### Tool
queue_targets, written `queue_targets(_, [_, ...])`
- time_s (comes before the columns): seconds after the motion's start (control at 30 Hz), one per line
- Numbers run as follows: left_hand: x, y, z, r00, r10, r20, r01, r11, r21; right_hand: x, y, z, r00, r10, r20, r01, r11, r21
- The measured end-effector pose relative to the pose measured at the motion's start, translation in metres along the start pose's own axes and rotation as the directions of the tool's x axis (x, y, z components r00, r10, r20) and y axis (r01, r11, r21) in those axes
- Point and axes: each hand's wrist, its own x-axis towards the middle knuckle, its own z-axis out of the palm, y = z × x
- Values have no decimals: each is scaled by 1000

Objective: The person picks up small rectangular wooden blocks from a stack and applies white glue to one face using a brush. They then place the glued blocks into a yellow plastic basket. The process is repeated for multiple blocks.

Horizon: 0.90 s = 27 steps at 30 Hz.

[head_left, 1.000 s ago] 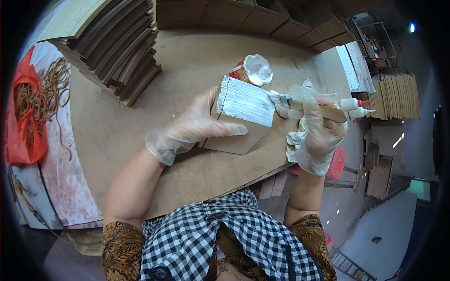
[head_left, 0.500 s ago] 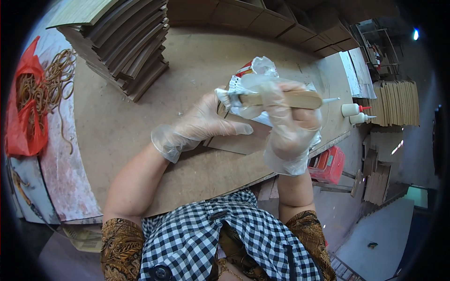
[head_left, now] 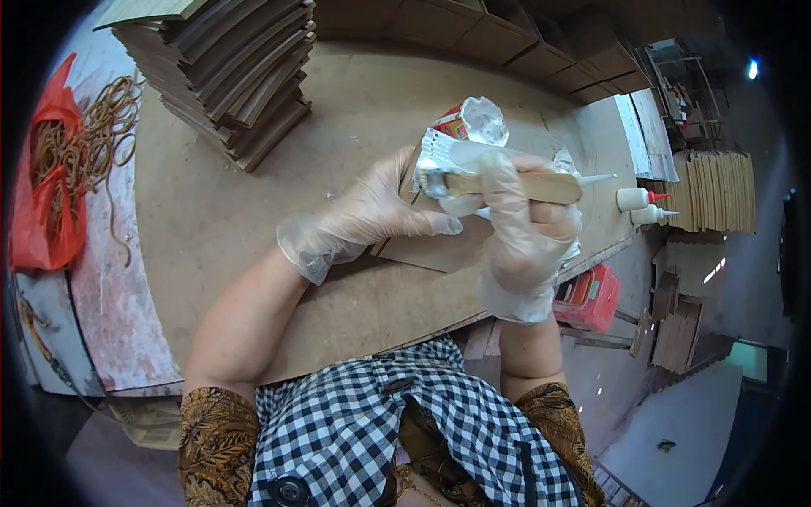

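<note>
My right hand [head_left: 530, 224], in a clear plastic glove, is closed around the wooden handle of a brush [head_left: 549, 186]. The brush is held level, its bristles coated white and pointing left. My left hand [head_left: 380, 203], gloved too, lies at the left edge of a flat brown board [head_left: 422, 250]. Its thumb is stretched over the board, apart from the fingers, whose tips are partly hidden. Behind the brush is a white ridged piece [head_left: 436, 150], mostly covered by my right hand. Just beyond lies a red and yellow container [head_left: 485, 122], white inside.
A tall stack of curved brown boards [head_left: 236, 76] stands at the far left. Beside it lie a red bag [head_left: 57, 215] and tangled tan bands [head_left: 114, 118]. Two white squeeze bottles [head_left: 632, 199] stand right, above a red plastic container [head_left: 591, 297]. Brown boxes [head_left: 456, 34] line the back.
The brush has shifted slightly right, and its bristle end now lies over the white ridged piece. My left hand stays almost where it was. The view has moved a little.
</note>
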Motion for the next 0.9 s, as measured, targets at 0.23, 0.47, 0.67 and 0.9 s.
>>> queue_targets(0.23, [-1,5,2,999,-33,-3,33,999,25,-3,-6,13,969,56,-240,2,972,234])
queue_targets(0.47, [2,-4,-1,998,-6,-57,11,995,96,-3,-9,-23,970,167,-174,-137,976,172])
queue_targets(0.67, [2,-3,-1,999,27,-28,-25,998,50,-9,-2,-7,1000,18,6,-18,1000,6])
queue_targets(0.9, [-3,2,-4,998,-63,-13,63,997,52,-9,-9,28,978,97,-186,-37,952,305])
